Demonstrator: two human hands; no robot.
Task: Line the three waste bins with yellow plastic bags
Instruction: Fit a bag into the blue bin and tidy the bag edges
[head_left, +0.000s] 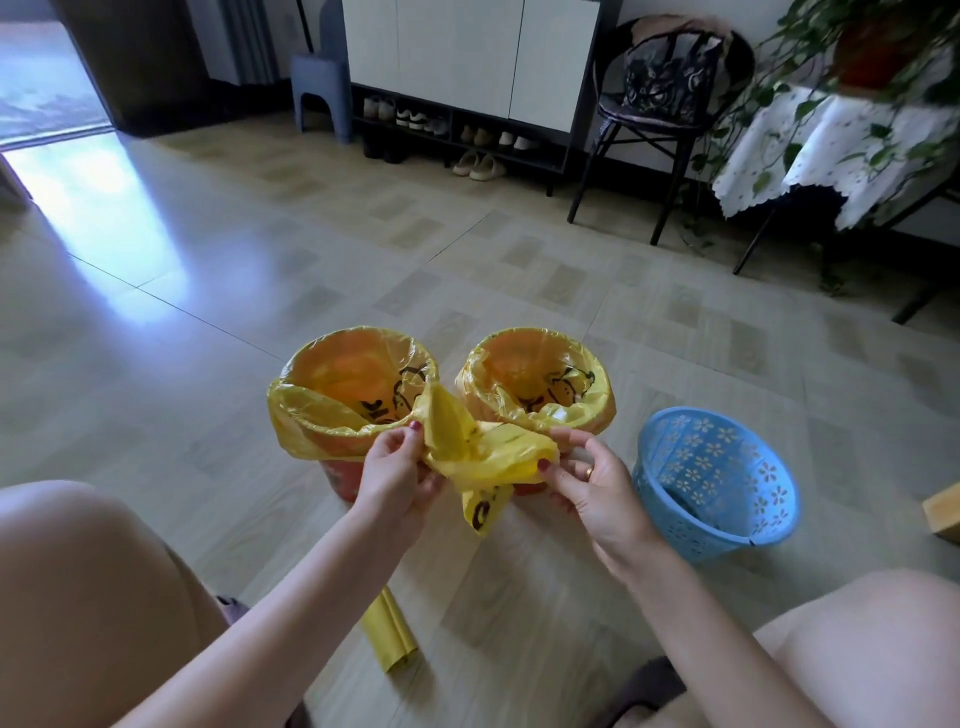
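Observation:
Two orange waste bins stand side by side on the floor, the left bin (337, 475) and the right bin (530, 374), each with a yellow bag folded over its rim. A blue perforated bin (717, 478) without a bag leans at the right. In front of the orange bins I hold a crumpled yellow plastic bag (483, 454). My left hand (397, 473) pinches its left edge and my right hand (587, 478) pinches its right edge. A folded stack of yellow bags (389, 636) lies on the floor under my left forearm.
My knees frame the lower corners. A shoe cabinet (467, 78) and a grey stool (319, 91) stand at the back wall, a black chair (670, 104) and a cloth-covered plant table (841, 150) at the right. A yellow block (943, 512) sits at the right edge.

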